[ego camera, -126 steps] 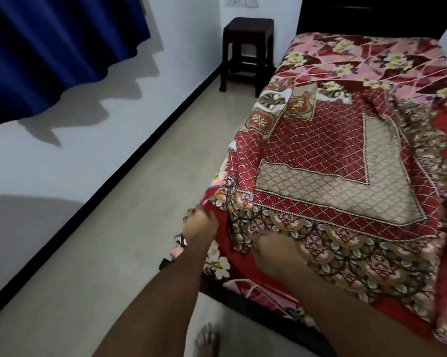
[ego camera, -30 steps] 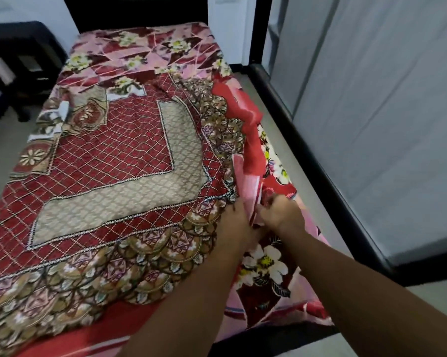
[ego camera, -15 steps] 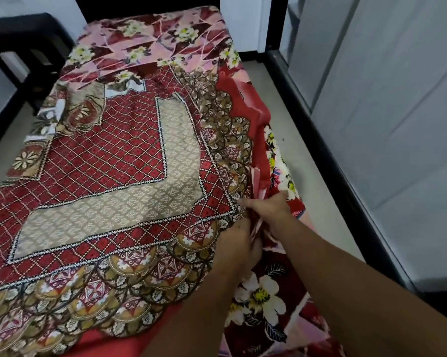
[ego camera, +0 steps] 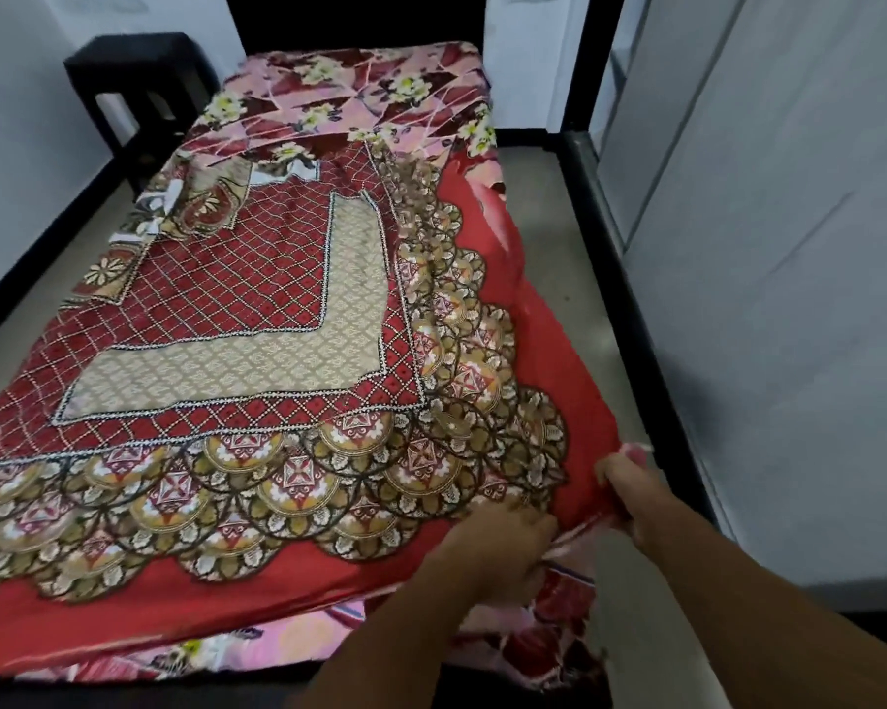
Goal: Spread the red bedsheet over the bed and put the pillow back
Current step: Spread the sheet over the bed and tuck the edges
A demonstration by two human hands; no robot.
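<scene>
red bedsheet [ego camera: 278, 596] corner, left hand [ego camera: 503, 550] fingers gripping it, right hand [ego camera: 636, 498] pinching edge

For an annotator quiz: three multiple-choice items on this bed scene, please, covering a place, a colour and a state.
1. Where do the left hand and right hand grip the red bedsheet? A. far left corner B. near right corner C. middle
2. What colour is the stool? A. white B. blue C. black
3. How much of the bed does it cover? A. all B. all but the far end C. none

Answers: B, both hands hold its near right corner; C, the stool is black; B, the pink floral cover shows at the far end.
</scene>
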